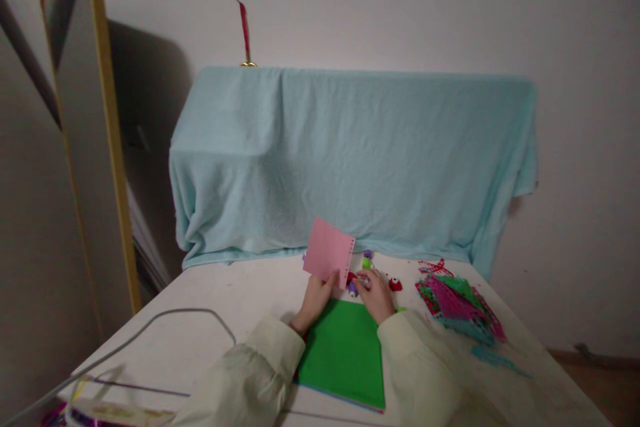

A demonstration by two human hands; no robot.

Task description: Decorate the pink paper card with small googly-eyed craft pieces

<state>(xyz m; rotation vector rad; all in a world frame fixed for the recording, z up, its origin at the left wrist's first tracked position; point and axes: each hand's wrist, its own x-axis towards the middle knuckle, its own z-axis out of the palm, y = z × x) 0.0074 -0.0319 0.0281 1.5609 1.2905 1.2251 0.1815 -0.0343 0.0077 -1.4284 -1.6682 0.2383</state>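
Note:
My left hand (319,299) is closed on a small pink sheet of paper (327,248), its thumb over the lower edge. The sheet is tilted up, and a row of small cut-outs or holes runs down its right side. My right hand (377,292) is just right of the sheet, thumb and fingers pinched together; what they hold, if anything, is too small to name. Around those fingers lie small red, purple and green pieces with white spots, such as a red one (395,284). Below both hands is a stack of coloured sheets, green on top (344,352).
A pile of pink, green, red and blue openwork sheets (457,303) lies at the right of the white table (200,353). Grey cable (165,312) crosses the left side. A light-blue cloth (350,153) hangs behind, and a framed mirror (95,140) leans at the left.

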